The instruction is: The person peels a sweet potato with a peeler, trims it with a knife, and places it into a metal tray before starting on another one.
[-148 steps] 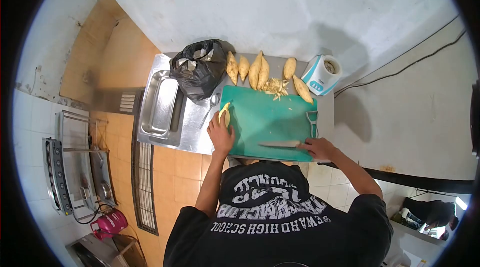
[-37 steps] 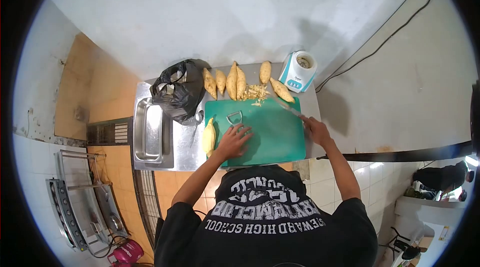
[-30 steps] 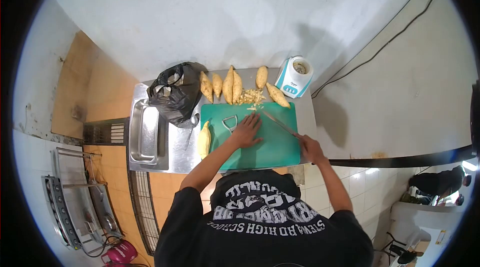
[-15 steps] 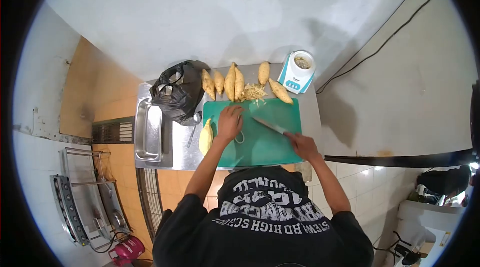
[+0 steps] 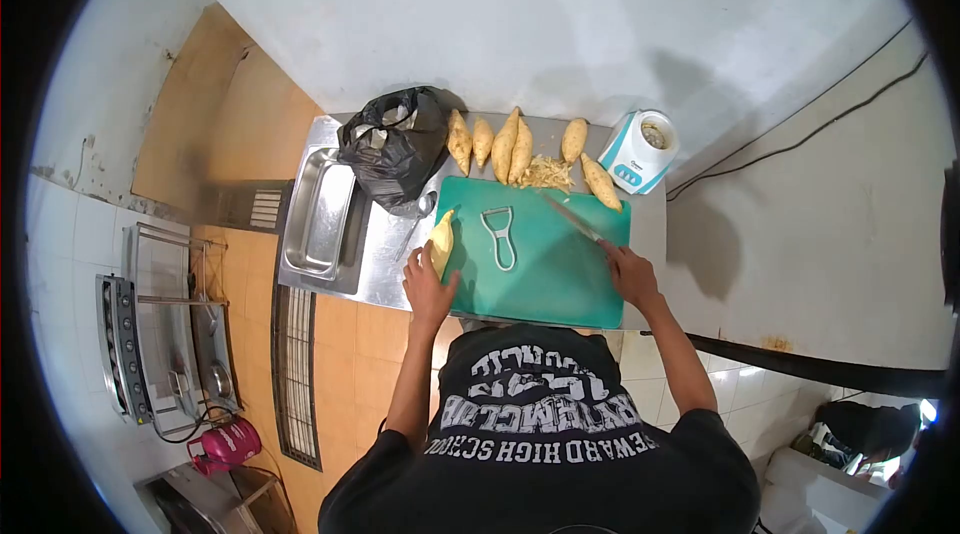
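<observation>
At the left edge of the green cutting board [image 5: 560, 284], my left hand [image 5: 430, 289] has its fingers apart and reaches the lower end of a peeled yellow root [image 5: 442, 239]; whether it grips the root is unclear. My right hand [image 5: 630, 274] is wrapped round the handle of a knife [image 5: 572, 217], whose blade points up and left over the board. A white peeler [image 5: 499, 238] lies on the board between my hands. Beyond the board are several unpeeled roots [image 5: 504, 146] and a pile of peelings [image 5: 547, 174].
A black plastic bag [image 5: 395, 149] stands at the back left beside a metal sink [image 5: 325, 224]. A spoon [image 5: 425, 206] lies near the bag. At the back right is a white and blue blender base [image 5: 640, 152]. Wall lies behind the counter.
My left hand has moved from the peeler to the peeled root at the left, uncovering the peeler. The knife is still in my right hand. The whole view has shifted and turned slightly.
</observation>
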Demonstrator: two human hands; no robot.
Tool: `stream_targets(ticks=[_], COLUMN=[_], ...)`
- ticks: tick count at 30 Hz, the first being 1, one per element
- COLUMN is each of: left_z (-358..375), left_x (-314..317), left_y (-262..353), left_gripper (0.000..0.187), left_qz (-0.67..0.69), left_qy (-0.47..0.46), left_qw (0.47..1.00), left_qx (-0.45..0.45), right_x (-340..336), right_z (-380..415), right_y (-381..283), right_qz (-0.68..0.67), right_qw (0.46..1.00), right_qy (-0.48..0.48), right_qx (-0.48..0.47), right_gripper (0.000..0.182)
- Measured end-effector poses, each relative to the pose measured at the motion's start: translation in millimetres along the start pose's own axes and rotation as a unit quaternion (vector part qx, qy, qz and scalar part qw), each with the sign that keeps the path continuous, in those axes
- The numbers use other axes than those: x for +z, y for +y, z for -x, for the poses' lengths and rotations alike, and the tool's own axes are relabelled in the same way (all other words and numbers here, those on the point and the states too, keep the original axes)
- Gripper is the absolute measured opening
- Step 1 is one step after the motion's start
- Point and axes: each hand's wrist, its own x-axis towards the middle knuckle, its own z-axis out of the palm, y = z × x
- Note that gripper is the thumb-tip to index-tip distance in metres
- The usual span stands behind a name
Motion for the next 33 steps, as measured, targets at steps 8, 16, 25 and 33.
stream_targets(ticks=[8, 16, 25, 33], left_z=[-1.0, -21.8, -34.8, -47.5], left_x=[10.1, 16.5, 16.9, 37.1], left_y=[-7.1, -10.7, -8.1, -0.2], left_gripper=[0.091, 0.087, 0.084, 0.066], left_qz=[0.039, 0.013, 0.024, 0.383], left_qy=[-0.006, 0.003, -0.029, -0.016], left_qw=[0.999, 0.999, 0.999, 0.921], left_qx=[0.011, 0.041, 0.030, 0.064], right_x=[-5.0, -1.4, 10.5, 34.1], right_z=[-8.8, -16.1, 24.7, 57.9], right_y=[-11.5, -9.2, -21.5, -52.1], right_qz=[0.014, -0.048, -0.087, -0.138], right_qw=[0.996, 0.997, 0.990, 0.975], right_qy=[-0.052, 0.062, 0.094, 0.128], right_qx=[-0.071, -0.007, 0.056, 0.118], right_gripper=[0.052, 0.045, 0.040, 0.035])
